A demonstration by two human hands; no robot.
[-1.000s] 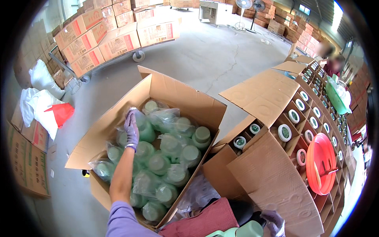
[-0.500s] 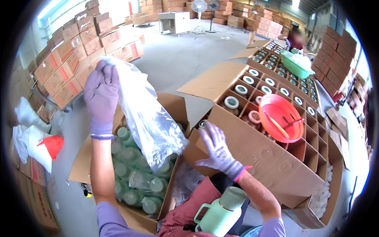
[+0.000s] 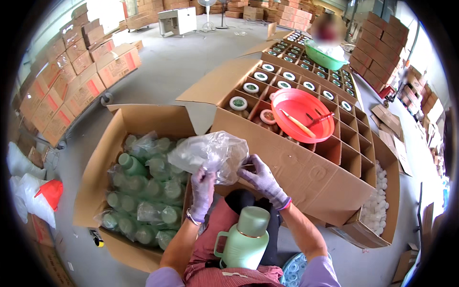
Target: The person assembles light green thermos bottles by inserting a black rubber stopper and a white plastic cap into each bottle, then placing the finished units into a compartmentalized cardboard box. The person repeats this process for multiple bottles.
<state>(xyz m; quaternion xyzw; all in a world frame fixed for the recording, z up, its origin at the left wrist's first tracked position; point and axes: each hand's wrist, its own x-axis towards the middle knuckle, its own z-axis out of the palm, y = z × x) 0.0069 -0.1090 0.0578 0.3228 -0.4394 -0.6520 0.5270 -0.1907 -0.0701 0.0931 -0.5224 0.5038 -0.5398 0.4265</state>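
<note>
Head view. Both hands gloved, up at mid-frame, a clear plastic bag (image 3: 210, 150) between them. Left hand (image 3: 202, 193): fingers curled together, thumb and fingertips pinching the bag's near edge. Right hand (image 3: 265, 182): thumb and forefinger pinching its right end, other fingers bent. Bag bunched, lying out over the right edge of an open carton (image 3: 98, 191). Pale green jug (image 3: 246, 244) on the person's lap, lid up, handle to the left, touched by neither hand.

In the open carton, green bottles (image 3: 131, 165) in clear wrapping, crowded from far edge to near edge.

Divided carton (image 3: 306, 184) to the right: white-rimmed jar lids (image 3: 238, 103) along its left and far edges, most with round green labels (one reddish, just left of the bowl); lettering too small to read. Red bowl (image 3: 296, 106) rests across the dividers, a pale stick (image 3: 296, 123) inside.

Stacked cartons (image 3: 86, 95) at far left carry red printed panels and darker lines of print. White round pieces (image 3: 376, 208) fill a box at the divided carton's right edge.
</note>
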